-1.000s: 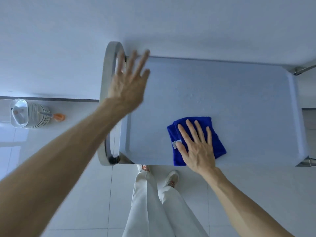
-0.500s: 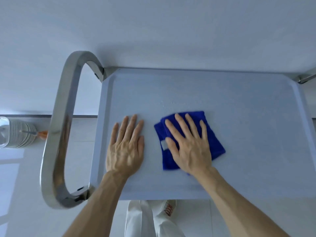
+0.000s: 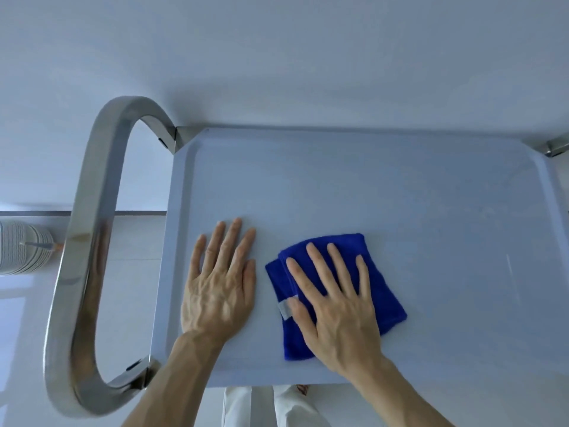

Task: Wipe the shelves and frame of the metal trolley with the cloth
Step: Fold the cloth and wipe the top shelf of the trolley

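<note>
The folded blue cloth (image 3: 335, 291) lies on the top shelf (image 3: 400, 211) of the metal trolley, toward the near left part of the tray, with a small grey tag (image 3: 284, 309) showing at its left edge. The right hand (image 3: 335, 306) lies flat on top of it, fingers straight and spread, palm pressing the cloth down; only the cloth's left side, far edge and right corner show around the hand. Just beside it, to the left and not touching the cloth, the left hand (image 3: 220, 285) rests palm-down on the bare shelf surface, fingers straight and close together. The curved steel handle (image 3: 83, 257) loops out from the trolley's left end, fixed at the far and near corners. Beyond it, on the tiled floor (image 3: 27, 318), stands a white ribbed container (image 3: 21, 248), partly cut off by the picture's edge. White trouser legs (image 3: 246, 408) show below the shelf's near edge. Compared with half a second ago, both hands and the cloth keep almost the same places on the shelf; the view has merely shifted a little. A second ago the left hand was raised in the air near the handle with fingers splayed, and it has since come down flat onto the shelf, while the right hand was already on the cloth.
</note>
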`<state>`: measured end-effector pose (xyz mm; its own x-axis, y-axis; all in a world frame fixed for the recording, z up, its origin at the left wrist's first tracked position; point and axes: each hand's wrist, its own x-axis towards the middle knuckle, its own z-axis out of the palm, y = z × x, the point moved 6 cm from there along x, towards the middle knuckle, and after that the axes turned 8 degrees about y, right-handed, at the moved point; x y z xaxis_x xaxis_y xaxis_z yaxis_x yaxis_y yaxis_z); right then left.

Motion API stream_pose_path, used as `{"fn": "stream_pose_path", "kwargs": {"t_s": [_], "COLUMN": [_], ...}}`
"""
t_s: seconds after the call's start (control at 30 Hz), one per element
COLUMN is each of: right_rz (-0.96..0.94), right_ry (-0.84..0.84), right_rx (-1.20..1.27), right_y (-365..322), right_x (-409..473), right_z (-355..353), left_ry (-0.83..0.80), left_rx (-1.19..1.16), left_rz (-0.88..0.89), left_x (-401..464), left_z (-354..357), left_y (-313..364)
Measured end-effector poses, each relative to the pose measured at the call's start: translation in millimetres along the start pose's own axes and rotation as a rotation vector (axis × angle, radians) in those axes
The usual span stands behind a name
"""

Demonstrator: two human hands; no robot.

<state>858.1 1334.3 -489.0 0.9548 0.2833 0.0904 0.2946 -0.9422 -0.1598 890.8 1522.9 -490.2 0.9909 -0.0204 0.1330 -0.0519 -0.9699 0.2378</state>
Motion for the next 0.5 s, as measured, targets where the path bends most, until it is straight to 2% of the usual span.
{"fn": "stream_pose_path", "kwargs": {"t_s": [0.13,0.27,0.37,0.5], "right_rz": [-0.02,0.065,0.121,0.122], "right_ry": [0.02,0.085,0.069,0.045], "right_rx": [0.003,-0.024,-0.019,-0.027], "right_y": [9,25,33,33], "right_x": [32,116,174,185], "right_z": [-1,3,8,10], "left_ry": [-0.003,0.014,0.007,-0.005], "left_rx": [-0.005,-0.013,-0.003,0.0], "left_rz": [0.004,0.006,0.0,0.005], "left_x": [3,3,4,3], "left_z": [2,1,1,2], "left_y": [3,4,4,4]}}
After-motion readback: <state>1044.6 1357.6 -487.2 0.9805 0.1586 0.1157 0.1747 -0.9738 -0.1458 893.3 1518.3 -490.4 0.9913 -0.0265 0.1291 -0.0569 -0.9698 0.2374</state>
